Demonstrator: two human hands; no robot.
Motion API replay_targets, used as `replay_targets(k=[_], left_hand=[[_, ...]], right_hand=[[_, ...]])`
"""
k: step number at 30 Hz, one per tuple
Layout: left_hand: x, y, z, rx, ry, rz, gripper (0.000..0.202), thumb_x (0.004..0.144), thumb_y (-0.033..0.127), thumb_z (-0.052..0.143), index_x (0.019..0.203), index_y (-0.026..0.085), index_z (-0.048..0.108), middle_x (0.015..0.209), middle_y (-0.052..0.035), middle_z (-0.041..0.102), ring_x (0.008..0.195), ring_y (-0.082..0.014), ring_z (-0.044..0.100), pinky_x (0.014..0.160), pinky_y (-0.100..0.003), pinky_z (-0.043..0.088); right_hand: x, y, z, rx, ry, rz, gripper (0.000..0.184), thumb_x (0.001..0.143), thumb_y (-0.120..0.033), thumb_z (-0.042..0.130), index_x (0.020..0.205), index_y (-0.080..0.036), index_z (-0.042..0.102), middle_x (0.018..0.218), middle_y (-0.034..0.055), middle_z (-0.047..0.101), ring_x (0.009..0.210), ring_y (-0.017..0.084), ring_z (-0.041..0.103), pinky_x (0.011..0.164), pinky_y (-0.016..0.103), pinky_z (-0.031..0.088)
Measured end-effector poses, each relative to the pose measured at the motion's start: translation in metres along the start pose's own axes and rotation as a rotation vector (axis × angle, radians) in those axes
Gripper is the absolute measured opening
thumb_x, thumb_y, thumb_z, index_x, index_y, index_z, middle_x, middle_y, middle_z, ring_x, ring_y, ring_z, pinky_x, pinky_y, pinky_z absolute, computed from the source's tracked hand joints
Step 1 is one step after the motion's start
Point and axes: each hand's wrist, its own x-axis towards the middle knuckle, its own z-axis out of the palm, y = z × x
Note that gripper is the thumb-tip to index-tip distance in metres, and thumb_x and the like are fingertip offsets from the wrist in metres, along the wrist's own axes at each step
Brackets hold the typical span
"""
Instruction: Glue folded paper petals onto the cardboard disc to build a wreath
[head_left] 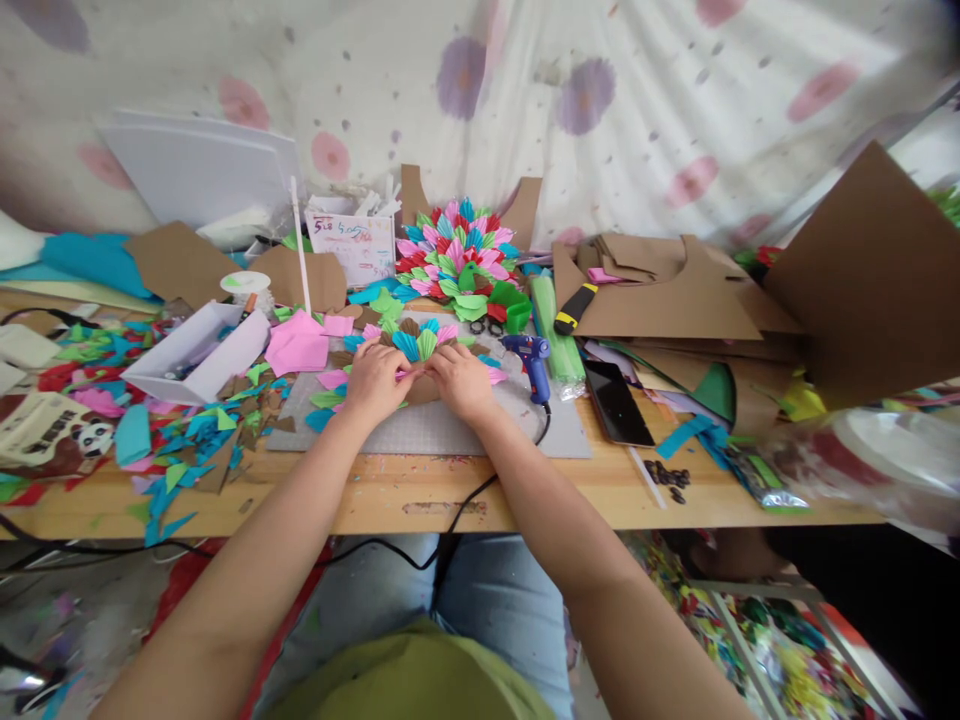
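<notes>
My left hand (pixel 379 382) and my right hand (pixel 459 382) meet over a brown cardboard piece (pixel 422 390) on the grey cutting mat (pixel 405 435). Both hands are closed, fingertips pinched together at what looks like a small pink paper petal (pixel 422 371), mostly covered by the fingers. Pleated paper petals in blue, green, pink and brown fan out around the cardboard, among them a blue petal (pixel 405 346) and a green petal (pixel 427 345) just beyond my fingers. A blue glue gun (pixel 531 362) rests on the mat to the right of my right hand.
Behind stands a cardboard form covered in colourful petals (pixel 457 250). Paper scraps (pixel 202 430) and an open white box (pixel 195 355) crowd the left. To the right are a yellow-black cutter (pixel 576 309), a phone (pixel 619 402) and stacked cardboard (pixel 667 300). A black cord (pixel 480 490) crosses the table's front edge.
</notes>
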Motion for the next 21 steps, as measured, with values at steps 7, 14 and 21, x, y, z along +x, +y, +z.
replay_targets(k=[7, 14, 21], left_hand=[[0.001, -0.007, -0.001, -0.066, -0.008, 0.034, 0.011, 0.079, 0.025, 0.060, 0.069, 0.022, 0.062, 0.075, -0.0008, 0.068, 0.080, -0.0184, 0.061, 0.105, -0.041, 0.031], [0.001, -0.012, -0.004, -0.072, 0.013, 0.012, 0.014, 0.081, 0.028, 0.058, 0.068, 0.021, 0.058, 0.072, -0.0007, 0.066, 0.078, -0.0183, 0.060, 0.103, -0.041, 0.034], [0.003, -0.014, -0.009, -0.132, -0.038, -0.012, 0.014, 0.081, 0.028, 0.056, 0.069, 0.022, 0.058, 0.074, 0.0001, 0.067, 0.079, -0.0173, 0.060, 0.107, -0.042, 0.032]], right_hand=[[0.000, 0.006, 0.000, 0.012, 0.038, -0.005, 0.023, 0.093, -0.028, 0.045, 0.093, -0.017, 0.066, 0.095, 0.0072, 0.063, 0.095, 0.022, 0.047, 0.079, 0.030, 0.037], [0.002, 0.008, -0.003, 0.037, 0.028, 0.042, 0.022, 0.092, -0.026, 0.046, 0.094, -0.016, 0.066, 0.099, 0.0086, 0.063, 0.096, 0.022, 0.048, 0.081, 0.031, 0.037], [0.002, 0.009, -0.001, 0.062, 0.037, 0.061, 0.021, 0.091, -0.025, 0.047, 0.095, -0.015, 0.065, 0.097, 0.0098, 0.063, 0.097, 0.021, 0.048, 0.083, 0.032, 0.037]])
